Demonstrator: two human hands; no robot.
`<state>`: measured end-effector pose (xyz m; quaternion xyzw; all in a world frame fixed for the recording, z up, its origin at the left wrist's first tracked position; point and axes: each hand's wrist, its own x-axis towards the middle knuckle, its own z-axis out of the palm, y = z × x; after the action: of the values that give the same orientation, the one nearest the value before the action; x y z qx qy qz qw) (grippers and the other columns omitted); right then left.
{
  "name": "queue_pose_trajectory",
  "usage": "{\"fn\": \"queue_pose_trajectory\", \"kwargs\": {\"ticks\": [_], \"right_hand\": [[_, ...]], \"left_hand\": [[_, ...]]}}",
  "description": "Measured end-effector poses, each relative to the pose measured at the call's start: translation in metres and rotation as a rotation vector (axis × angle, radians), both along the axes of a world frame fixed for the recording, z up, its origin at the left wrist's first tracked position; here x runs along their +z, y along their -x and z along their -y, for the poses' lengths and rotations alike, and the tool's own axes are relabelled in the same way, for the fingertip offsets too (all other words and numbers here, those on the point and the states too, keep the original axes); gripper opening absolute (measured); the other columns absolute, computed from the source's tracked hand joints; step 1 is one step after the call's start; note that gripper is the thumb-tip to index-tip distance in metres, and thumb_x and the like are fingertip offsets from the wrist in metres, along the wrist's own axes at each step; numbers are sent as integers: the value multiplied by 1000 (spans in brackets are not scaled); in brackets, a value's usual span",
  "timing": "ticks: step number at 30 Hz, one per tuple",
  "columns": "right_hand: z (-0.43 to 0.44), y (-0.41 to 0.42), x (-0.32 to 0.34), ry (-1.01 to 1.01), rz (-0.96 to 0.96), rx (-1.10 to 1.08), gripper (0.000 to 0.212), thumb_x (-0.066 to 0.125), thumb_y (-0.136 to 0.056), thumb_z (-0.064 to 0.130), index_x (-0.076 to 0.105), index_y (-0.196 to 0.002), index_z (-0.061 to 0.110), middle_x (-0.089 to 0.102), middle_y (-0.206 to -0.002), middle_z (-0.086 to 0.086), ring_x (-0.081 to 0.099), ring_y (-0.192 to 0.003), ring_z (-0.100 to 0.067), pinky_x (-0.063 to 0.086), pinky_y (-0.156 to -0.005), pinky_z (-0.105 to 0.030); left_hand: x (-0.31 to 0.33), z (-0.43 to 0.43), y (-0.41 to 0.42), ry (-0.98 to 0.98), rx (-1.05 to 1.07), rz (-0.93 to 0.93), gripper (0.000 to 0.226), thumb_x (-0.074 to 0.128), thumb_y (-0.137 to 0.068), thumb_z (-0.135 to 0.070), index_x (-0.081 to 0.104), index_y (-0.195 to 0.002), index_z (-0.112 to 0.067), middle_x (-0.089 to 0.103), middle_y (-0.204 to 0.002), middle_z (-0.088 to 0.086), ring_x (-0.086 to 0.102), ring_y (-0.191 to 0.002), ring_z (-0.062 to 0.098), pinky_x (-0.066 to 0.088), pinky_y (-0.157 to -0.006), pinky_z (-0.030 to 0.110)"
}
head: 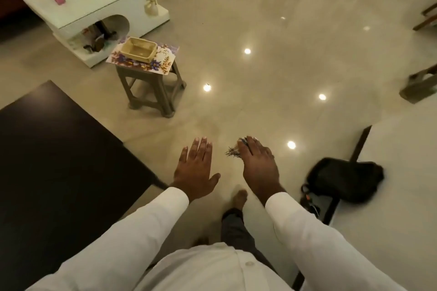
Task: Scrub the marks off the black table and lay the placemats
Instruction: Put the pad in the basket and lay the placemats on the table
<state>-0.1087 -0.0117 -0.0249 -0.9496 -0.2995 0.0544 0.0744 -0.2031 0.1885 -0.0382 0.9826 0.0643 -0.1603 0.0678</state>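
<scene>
The person stands beside the glossy black rectangular desk (59, 160), both white-sleeved arms held out over the pale polished floor (260, 78) rather than over the desktop. The left grip (196, 168) is flat and empty, with its fingers straight and spread. The right grip (257, 165) is curled round a dark wiry scrubbing pad (233, 152), whose frayed strands poke out past the fingers on the inner side. The black desk lies to the left of both grips. The empty left one is just off its near edge, and the one carrying the pad is farther off, so I'd judge the pad has to swing leftward across the body to reach the top. From here I cannot make out any marks on that dark surface. Only part of it shows, so I cannot tell its long axis. A floral rectangular placemat (160, 64) sits ahead and to the left on a grey-brown plastic stool (151, 92), beyond the desk's far corner. A cream rectangular tray (138, 51) rests on top of it and would need lifting off first.
</scene>
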Motion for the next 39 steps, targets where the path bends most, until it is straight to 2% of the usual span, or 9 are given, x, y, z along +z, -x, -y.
{"fn": "queue_pose_trajectory", "kwargs": {"ticks": [6, 10, 12, 15, 19, 23, 30, 36, 39], "right_hand": [[-42, -139, -4, -8, -42, 127, 67, 75, -78, -12, 68, -143, 4, 67, -146, -26, 67, -132, -49, 58, -102, -60], [-81, -226, -4, 27, -14, 279, 61, 57, -89, -5, 65, -149, 6, 63, -152, -25, 63, -139, -48, 55, -109, -60], [-101, -252, -2, 9, 8, 311, 58, 50, -91, -1, 66, -147, 5, 65, -150, -25, 65, -136, -48, 56, -107, -59], [-143, -296, -6, -13, -7, 383, 60, 62, -88, -8, 67, -146, 5, 66, -148, -25, 66, -134, -48, 58, -104, -59], [-216, -353, -15, -9, -10, 500, 64, 81, -80, -8, 70, -142, 3, 68, -143, -27, 68, -131, -50, 59, -101, -60], [-291, -405, -22, 69, -69, 571, 61, 81, -84, -6, 69, -143, 4, 67, -145, -27, 67, -132, -50, 59, -101, -60], [-421, -489, -11, 90, -51, 663, 61, 80, -87, -2, 68, -146, 8, 67, -149, -21, 65, -137, -44, 55, -110, -58], [-523, -548, -9, 117, -83, 754, 55, 80, -92, 8, 68, -146, 12, 70, -147, -16, 69, -133, -40, 56, -108, -56], [-579, -584, -18, 159, -86, 825, 57, 76, -95, 12, 64, -151, 14, 67, -151, -16, 67, -136, -40, 54, -112, -56]], "left_hand": [[-6, -32, -112, -6, 122, -26, 103, 37, -106, -71, -10, -176, -11, -15, -186, 14, -14, -172, 37, 1, -138, 59], [5, -63, -179, -18, 263, 1, 102, 35, -108, -72, -11, -176, -12, -17, -185, 14, -14, -172, 38, 3, -139, 59], [6, -72, -196, -7, 328, 0, 102, 36, -107, -72, -9, -176, -12, -16, -185, 14, -12, -172, 38, 3, -139, 59], [-4, -99, -227, 4, 424, 21, 103, 34, -105, -73, -8, -177, -12, -16, -185, 14, -12, -172, 37, 4, -139, 59], [-17, -152, -274, 28, 519, 1, 103, 15, -96, -73, -7, -177, -12, -15, -186, 13, -11, -172, 37, 6, -139, 58], [-28, -223, -319, 33, 560, -27, 104, 36, -106, -73, -11, -176, -12, -19, -185, 14, -14, -172, 38, 5, -139, 58], [-19, -343, -398, 81, 615, -27, 104, 40, -107, -70, -10, -177, -12, -16, -185, 13, -14, -172, 37, 2, -139, 58], [-20, -424, -451, 94, 732, -20, 106, 25, -96, -75, -2, -178, -13, -4, -187, 13, -5, -173, 38, 3, -138, 59], [-32, -461, -482, 98, 804, -15, 107, 26, -94, -74, 0, -178, -12, -2, -187, 14, -3, -173, 38, 3, -138, 61]]}}
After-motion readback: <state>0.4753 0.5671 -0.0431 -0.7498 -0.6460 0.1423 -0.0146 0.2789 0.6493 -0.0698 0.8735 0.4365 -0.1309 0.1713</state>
